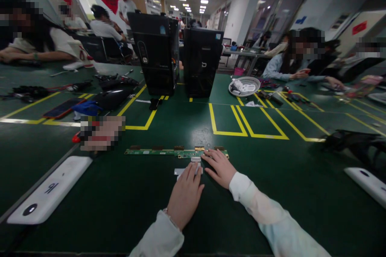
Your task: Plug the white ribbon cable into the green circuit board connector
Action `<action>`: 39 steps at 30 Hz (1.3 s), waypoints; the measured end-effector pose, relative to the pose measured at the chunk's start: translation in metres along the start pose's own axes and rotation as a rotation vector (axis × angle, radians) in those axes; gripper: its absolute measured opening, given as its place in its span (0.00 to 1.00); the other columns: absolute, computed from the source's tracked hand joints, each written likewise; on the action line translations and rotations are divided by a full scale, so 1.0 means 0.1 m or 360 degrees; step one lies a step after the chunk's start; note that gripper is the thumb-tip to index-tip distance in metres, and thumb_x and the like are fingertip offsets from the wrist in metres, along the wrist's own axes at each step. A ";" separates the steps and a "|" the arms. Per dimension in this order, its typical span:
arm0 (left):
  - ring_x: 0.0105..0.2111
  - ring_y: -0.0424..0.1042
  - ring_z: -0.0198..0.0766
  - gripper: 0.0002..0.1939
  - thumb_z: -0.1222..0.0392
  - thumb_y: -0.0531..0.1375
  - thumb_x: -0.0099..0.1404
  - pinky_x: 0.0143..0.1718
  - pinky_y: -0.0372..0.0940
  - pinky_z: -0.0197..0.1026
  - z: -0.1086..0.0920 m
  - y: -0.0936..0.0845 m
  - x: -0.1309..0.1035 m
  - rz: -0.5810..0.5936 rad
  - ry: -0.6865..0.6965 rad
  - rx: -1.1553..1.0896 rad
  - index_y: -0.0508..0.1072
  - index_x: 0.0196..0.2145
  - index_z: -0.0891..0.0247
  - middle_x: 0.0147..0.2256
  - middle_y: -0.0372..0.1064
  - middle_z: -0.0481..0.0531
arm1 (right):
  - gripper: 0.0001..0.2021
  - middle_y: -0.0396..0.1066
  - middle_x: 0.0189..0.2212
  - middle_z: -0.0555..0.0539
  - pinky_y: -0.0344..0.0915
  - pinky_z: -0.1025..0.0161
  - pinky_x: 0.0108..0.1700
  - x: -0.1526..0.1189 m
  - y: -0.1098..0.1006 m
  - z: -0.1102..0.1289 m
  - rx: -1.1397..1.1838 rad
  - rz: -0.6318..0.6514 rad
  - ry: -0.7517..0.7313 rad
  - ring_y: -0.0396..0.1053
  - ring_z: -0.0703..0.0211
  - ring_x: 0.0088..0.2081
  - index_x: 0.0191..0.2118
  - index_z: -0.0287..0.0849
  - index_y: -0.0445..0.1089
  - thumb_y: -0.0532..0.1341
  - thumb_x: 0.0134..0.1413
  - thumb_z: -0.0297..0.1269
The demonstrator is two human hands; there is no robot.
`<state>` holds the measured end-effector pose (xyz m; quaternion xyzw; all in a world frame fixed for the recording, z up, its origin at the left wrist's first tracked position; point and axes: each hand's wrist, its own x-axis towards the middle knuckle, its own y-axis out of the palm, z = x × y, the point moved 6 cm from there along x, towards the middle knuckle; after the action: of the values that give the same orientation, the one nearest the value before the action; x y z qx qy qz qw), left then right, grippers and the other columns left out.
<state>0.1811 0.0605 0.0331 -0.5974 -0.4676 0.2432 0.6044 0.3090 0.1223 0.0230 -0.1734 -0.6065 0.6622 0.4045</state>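
Your right hand (221,170) lay palm down, fingers spread, over the right end of the long green circuit board (157,152), which rested on the tabletop (135,196). Your left hand (185,194), just beside the right, covered part of a pale strip (179,171); whether its fingers gripped that, I could not tell.

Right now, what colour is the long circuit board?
The circuit board is green; head view shows it best.
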 end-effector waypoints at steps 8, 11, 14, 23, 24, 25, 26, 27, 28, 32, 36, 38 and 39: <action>0.59 0.60 0.52 0.22 0.60 0.51 0.68 0.56 0.63 0.55 -0.01 -0.02 0.02 0.0027 -0.0015 0.0007 0.62 0.58 0.68 0.58 0.61 0.65 | 0.22 0.61 0.58 0.39 0.50 0.41 0.62 0.00 -0.02 0.01 0.0040 -0.0010 0.0008 0.53 0.47 0.61 0.59 0.42 0.61 0.53 0.61 0.40; 0.59 0.60 0.51 0.22 0.61 0.51 0.68 0.55 0.63 0.54 -0.01 -0.04 0.04 0.0032 -0.0006 0.0012 0.63 0.57 0.70 0.58 0.62 0.66 | 0.22 0.61 0.58 0.39 0.50 0.41 0.61 0.00 -0.03 0.01 0.0061 -0.0011 0.0006 0.53 0.47 0.62 0.60 0.43 0.60 0.53 0.61 0.40; 0.59 0.61 0.50 0.20 0.62 0.50 0.68 0.56 0.63 0.54 -0.02 -0.03 0.06 0.0019 -0.0007 -0.0013 0.63 0.56 0.69 0.57 0.63 0.65 | 0.22 0.61 0.58 0.39 0.50 0.41 0.62 0.00 -0.04 0.01 0.0066 0.0001 0.0007 0.53 0.47 0.62 0.60 0.42 0.61 0.53 0.60 0.39; 0.61 0.57 0.50 0.21 0.64 0.50 0.68 0.59 0.57 0.57 0.04 0.00 0.10 0.0180 0.0073 -0.0053 0.62 0.57 0.70 0.59 0.60 0.66 | 0.22 0.60 0.59 0.41 0.49 0.40 0.62 -0.01 -0.03 0.00 0.0108 0.0024 -0.0021 0.52 0.48 0.63 0.59 0.44 0.61 0.53 0.60 0.36; 0.61 0.57 0.49 0.21 0.64 0.49 0.68 0.60 0.56 0.57 0.06 -0.02 0.11 0.0207 0.0084 -0.0061 0.62 0.58 0.70 0.60 0.60 0.65 | 0.22 0.60 0.59 0.41 0.49 0.39 0.62 -0.01 -0.03 -0.01 0.0116 0.0018 -0.0025 0.52 0.47 0.63 0.59 0.44 0.61 0.53 0.60 0.36; 0.61 0.56 0.49 0.21 0.64 0.49 0.68 0.60 0.55 0.57 0.08 -0.03 0.12 0.0235 0.0094 -0.0067 0.61 0.58 0.69 0.60 0.59 0.64 | 0.22 0.60 0.59 0.40 0.49 0.39 0.62 -0.02 -0.03 -0.01 0.0121 0.0015 -0.0029 0.51 0.47 0.63 0.59 0.43 0.61 0.53 0.60 0.36; 0.61 0.56 0.48 0.21 0.64 0.49 0.68 0.60 0.55 0.57 0.09 -0.04 0.12 0.0259 0.0106 -0.0074 0.61 0.58 0.69 0.60 0.59 0.64 | 0.22 0.60 0.60 0.40 0.49 0.39 0.62 -0.02 -0.03 -0.01 0.0124 0.0016 -0.0034 0.51 0.47 0.63 0.59 0.43 0.61 0.53 0.59 0.36; 0.61 0.56 0.48 0.21 0.64 0.49 0.68 0.60 0.55 0.57 0.10 -0.05 0.12 0.0279 0.0118 -0.0081 0.61 0.58 0.69 0.60 0.59 0.63 | 0.22 0.59 0.60 0.40 0.49 0.39 0.62 -0.02 -0.02 -0.01 0.0122 0.0020 -0.0037 0.51 0.47 0.63 0.59 0.42 0.61 0.53 0.59 0.36; 0.61 0.56 0.47 0.21 0.64 0.49 0.68 0.60 0.55 0.56 0.11 -0.06 0.13 0.0292 0.0128 -0.0088 0.61 0.58 0.68 0.60 0.59 0.62 | 0.22 0.59 0.60 0.40 0.48 0.39 0.62 -0.02 -0.02 -0.01 0.0119 0.0025 -0.0037 0.50 0.47 0.63 0.59 0.42 0.61 0.53 0.59 0.36; 0.61 0.57 0.47 0.21 0.64 0.49 0.68 0.60 0.55 0.55 0.11 -0.08 0.13 0.0299 0.0146 -0.0107 0.61 0.58 0.68 0.59 0.60 0.62 | 0.22 0.59 0.60 0.40 0.48 0.40 0.63 -0.01 -0.03 0.00 0.0103 0.0032 -0.0035 0.50 0.47 0.63 0.59 0.42 0.61 0.53 0.59 0.35; 0.60 0.59 0.47 0.20 0.64 0.49 0.69 0.60 0.55 0.55 0.10 -0.10 0.15 0.0253 0.0104 -0.0115 0.63 0.57 0.68 0.58 0.62 0.62 | 0.22 0.60 0.59 0.40 0.48 0.40 0.62 -0.01 -0.04 0.01 0.0085 0.0026 -0.0034 0.51 0.47 0.63 0.59 0.41 0.62 0.53 0.59 0.35; 0.59 0.60 0.46 0.19 0.64 0.48 0.69 0.60 0.55 0.55 0.11 -0.11 0.16 0.0221 0.0087 -0.0137 0.64 0.56 0.67 0.57 0.63 0.60 | 0.21 0.60 0.59 0.40 0.49 0.41 0.62 0.00 -0.04 0.01 0.0074 0.0031 -0.0025 0.52 0.47 0.62 0.58 0.41 0.62 0.53 0.60 0.36; 0.58 0.61 0.45 0.19 0.64 0.48 0.69 0.60 0.55 0.55 0.11 -0.12 0.17 0.0207 0.0084 -0.0153 0.64 0.56 0.66 0.56 0.64 0.59 | 0.21 0.60 0.59 0.40 0.49 0.41 0.62 0.00 -0.04 0.01 0.0069 0.0034 -0.0020 0.52 0.47 0.62 0.58 0.42 0.62 0.53 0.60 0.36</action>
<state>0.1758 0.0782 0.0474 -0.6609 -0.4229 0.2434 0.5701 0.3100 0.1215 0.0265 -0.1669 -0.5926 0.6806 0.3972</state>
